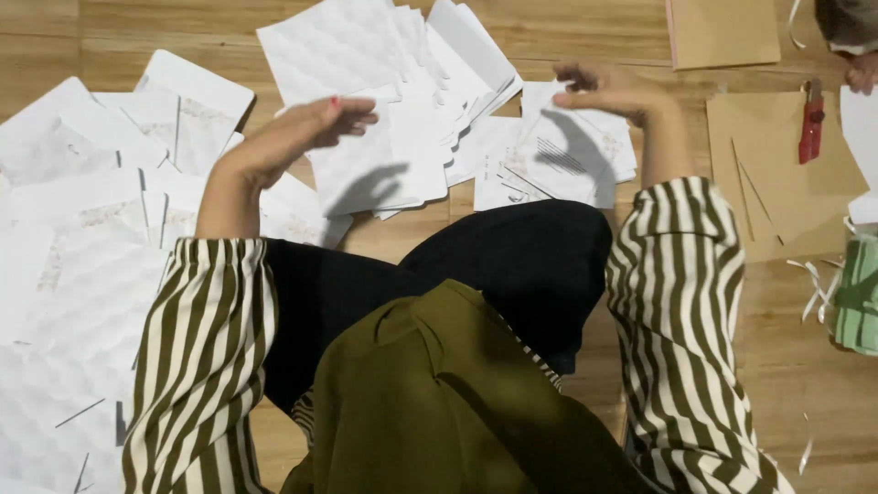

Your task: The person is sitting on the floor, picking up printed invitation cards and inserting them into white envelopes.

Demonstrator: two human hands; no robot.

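On the wooden floor [567,27], at the far right, a red cutter [810,122] lies on a brown cardboard sheet [796,187], and thin paper strips [816,285] lie near it. White embossed paper sheets [384,110] (many overlap) spread in front of the knees. Both hands hover above them: left hand [306,133] with fingers loosely together, right hand [608,90] with fingers slightly curled, holding nothing.

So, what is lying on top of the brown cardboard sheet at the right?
On the brown cardboard sheet lie a red cutter and thin paper slivers. A white sheet covers its right edge; anything beneath is hidden.
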